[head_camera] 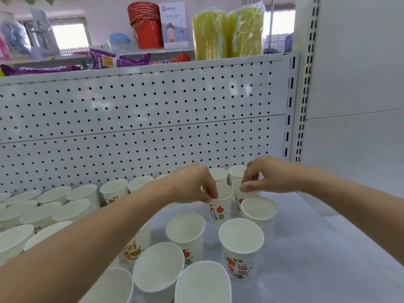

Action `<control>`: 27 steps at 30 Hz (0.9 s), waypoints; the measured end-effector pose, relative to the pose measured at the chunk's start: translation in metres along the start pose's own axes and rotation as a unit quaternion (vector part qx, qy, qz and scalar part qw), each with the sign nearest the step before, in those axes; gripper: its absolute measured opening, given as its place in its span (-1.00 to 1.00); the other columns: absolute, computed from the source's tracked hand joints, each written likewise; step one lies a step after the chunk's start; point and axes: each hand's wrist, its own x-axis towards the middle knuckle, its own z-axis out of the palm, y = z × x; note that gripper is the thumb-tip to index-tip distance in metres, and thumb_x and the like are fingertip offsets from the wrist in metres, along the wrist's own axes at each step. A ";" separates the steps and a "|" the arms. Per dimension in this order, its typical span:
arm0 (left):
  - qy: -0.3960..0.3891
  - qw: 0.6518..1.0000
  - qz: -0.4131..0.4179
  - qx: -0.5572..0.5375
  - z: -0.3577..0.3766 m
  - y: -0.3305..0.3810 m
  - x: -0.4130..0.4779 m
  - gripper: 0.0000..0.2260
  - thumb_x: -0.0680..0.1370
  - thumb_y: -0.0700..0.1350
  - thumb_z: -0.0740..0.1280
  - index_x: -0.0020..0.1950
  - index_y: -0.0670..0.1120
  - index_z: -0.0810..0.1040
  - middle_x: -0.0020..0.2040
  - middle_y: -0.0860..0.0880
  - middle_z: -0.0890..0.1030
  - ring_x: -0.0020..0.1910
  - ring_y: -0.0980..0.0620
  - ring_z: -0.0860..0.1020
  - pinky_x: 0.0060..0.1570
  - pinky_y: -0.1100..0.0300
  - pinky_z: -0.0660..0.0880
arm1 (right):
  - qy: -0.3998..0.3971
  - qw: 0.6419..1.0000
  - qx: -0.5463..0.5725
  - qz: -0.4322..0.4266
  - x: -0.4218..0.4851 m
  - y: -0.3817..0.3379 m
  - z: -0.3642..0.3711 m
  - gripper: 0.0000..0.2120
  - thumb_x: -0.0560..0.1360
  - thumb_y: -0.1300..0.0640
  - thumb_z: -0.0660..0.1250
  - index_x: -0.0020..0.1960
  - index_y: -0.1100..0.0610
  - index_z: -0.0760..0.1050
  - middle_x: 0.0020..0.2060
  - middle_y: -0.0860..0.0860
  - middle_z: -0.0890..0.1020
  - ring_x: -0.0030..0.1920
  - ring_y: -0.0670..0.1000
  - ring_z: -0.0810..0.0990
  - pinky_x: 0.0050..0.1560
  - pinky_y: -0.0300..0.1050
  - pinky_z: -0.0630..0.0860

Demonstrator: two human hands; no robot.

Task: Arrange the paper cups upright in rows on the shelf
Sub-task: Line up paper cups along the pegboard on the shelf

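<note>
Nearest, at the front of the shelf: loose paper cups, upright, mouths up, unevenly spaced, almost rim to rim. Light and empty, so easy to knock over with one careless sweep.

Just above the left-hand cluster, low over a printed cup: the left forearm. Likely to clip that rim on dropping or pulling back, and to topple neighbours in a chain.

Further in, the left hand, fingers curled, pinching the rim of an orange-print cup. Beside it, the right hand, fingertips apparently pinched on the rim of the next cup, close against more cups behind. Risks here: squeezing too hard and denting a thin rim, or dragging one held cup into the other, the two being barely apart.

Farther back, at left, filled rows against the pegboard panel, open to disorder from a single nudge. Above, well clear: snack packets and orange buckets.
</note>
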 end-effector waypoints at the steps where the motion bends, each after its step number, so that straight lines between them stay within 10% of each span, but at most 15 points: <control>1: 0.002 1.000 -0.001 0.006 0.001 0.001 0.002 -0.85 0.47 -0.15 0.45 0.01 0.04 0.70 -0.03 0.12 0.69 -0.14 0.21 0.57 -0.03 0.21 0.55 | -0.003 1.000 -0.004 -0.003 0.002 -0.002 0.003 -0.86 0.45 -0.05 0.40 -0.17 -0.01 0.68 -0.24 -0.07 0.64 -0.18 -0.07 0.58 -0.12 -0.04 0.56; 17: 0.036 0.999 -0.018 -0.002 0.006 0.002 0.008 -0.86 0.49 -0.09 0.43 0.02 0.06 0.68 -0.06 0.14 0.68 -0.08 0.19 0.58 -0.01 0.09 0.58 | -0.017 0.999 -0.051 0.005 0.002 0.006 0.002 -0.91 0.46 0.08 0.39 -0.19 -0.05 0.64 -0.23 -0.10 0.63 -0.15 -0.06 0.58 -0.04 0.04 0.58; 27: -0.007 0.997 -0.030 -0.064 -0.026 -0.006 -0.069 -0.90 0.50 0.02 0.43 -0.02 0.09 0.69 -0.14 0.22 0.66 -0.15 0.34 0.57 -0.21 0.51 0.42 | -0.007 0.997 0.041 -0.070 -0.009 -0.053 -0.007 -0.93 0.48 0.03 0.42 -0.08 -0.10 0.67 -0.18 -0.21 0.62 -0.11 -0.23 0.55 -0.04 -0.27 0.52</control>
